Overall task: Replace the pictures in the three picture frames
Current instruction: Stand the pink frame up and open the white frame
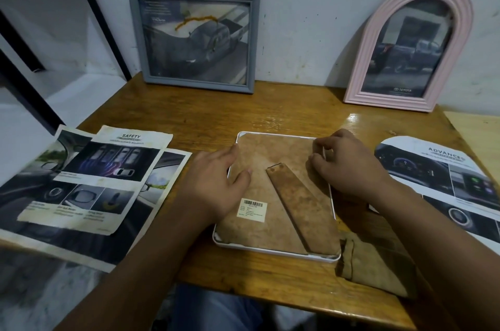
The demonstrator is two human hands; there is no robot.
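A white picture frame (273, 250) lies face down in the middle of the wooden table, its brown backing board (270, 157) and flat stand strut (295, 203) facing up. My left hand (213, 184) rests flat on the frame's left edge, fingers spread over the backing. My right hand (343, 165) is at the frame's upper right edge, with fingertips curled at the rim as if pinching a tab. A grey frame (194, 41) and a pink arched frame (408, 49) lean upright against the wall, each holding a truck picture.
Loose car-brochure pictures (89, 181) lie overlapped at the table's left. An arch-cut picture (438, 184) lies at the right. A brown cloth (376, 265) sits by the frame's lower right corner. Black shelf legs (102, 22) stand at the far left.
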